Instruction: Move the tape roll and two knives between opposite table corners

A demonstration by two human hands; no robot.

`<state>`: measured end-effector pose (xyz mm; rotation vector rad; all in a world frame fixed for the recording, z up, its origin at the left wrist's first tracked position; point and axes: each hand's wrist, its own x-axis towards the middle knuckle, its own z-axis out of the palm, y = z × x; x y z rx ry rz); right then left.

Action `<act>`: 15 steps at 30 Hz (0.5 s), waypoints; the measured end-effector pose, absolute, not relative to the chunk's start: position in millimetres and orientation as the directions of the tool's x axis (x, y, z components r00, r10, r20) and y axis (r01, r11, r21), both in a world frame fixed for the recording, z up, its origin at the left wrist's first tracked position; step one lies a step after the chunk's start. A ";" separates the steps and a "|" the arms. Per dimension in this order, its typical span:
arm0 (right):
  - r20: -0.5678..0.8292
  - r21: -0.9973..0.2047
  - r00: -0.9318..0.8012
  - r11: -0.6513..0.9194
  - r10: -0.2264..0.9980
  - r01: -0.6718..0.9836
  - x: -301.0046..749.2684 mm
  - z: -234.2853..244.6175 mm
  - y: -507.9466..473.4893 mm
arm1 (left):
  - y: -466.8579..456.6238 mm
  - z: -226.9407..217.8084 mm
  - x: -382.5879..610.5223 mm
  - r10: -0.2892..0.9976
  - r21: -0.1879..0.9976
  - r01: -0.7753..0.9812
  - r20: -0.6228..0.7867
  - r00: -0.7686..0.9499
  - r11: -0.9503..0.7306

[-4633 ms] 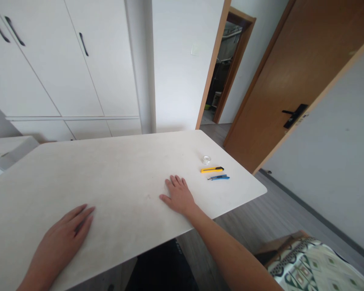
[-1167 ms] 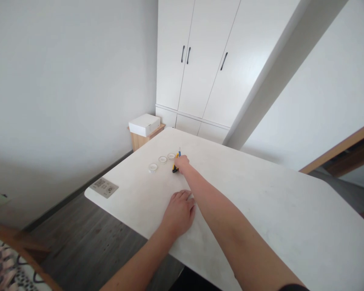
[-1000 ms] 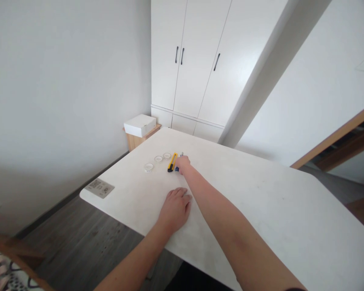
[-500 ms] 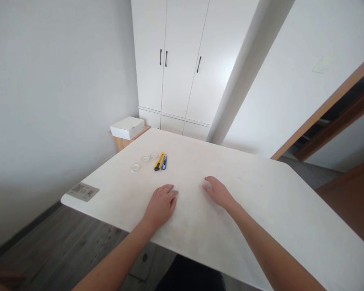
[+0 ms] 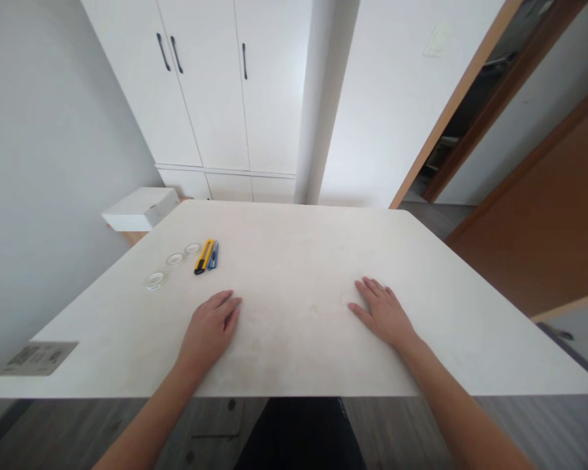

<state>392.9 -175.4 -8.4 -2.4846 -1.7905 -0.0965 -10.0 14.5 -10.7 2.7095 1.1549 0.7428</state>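
Note:
Both of my hands lie flat, palms down, on a white table [image 5: 298, 248]. My left hand [image 5: 210, 328] rests near the front edge with fingers stretched out and holds nothing. My right hand [image 5: 382, 313] lies to the right of the middle, also empty with fingers apart. A yellow utility knife [image 5: 204, 256] and a blue utility knife [image 5: 213, 255] lie side by side at the left, a short way beyond my left hand. Three clear tape rolls [image 5: 175, 260] sit in a row to their left.
A grey label sticker [image 5: 35, 357] is stuck at the table's front left corner. A white box [image 5: 140, 209] sits on a low wooden stand beyond the left edge. White cupboards [image 5: 210, 85] stand behind, and an open brown door [image 5: 543, 209] is at the right.
My right hand let go of the blue knife beside the yellow one and drew back to lie flat on the table. The view swung right; the left hand stayed flat.

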 end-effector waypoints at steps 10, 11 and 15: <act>0.084 -0.022 0.286 -0.285 0.955 0.958 393.0 -9.8 -183.7 | 16.4 -13.3 -11.5 0.699 0.284 0.645 0.400 0.593 -0.709; 0.085 -0.020 0.287 -0.286 0.954 0.958 392.8 -9.7 -183.5 | 16.1 -13.2 -11.2 0.701 0.286 0.646 0.401 0.590 -0.708; 0.084 -0.018 0.284 -0.284 0.955 0.959 391.8 -8.2 -182.1 | 14.9 -12.5 -10.3 0.707 0.292 0.651 0.409 0.577 -0.701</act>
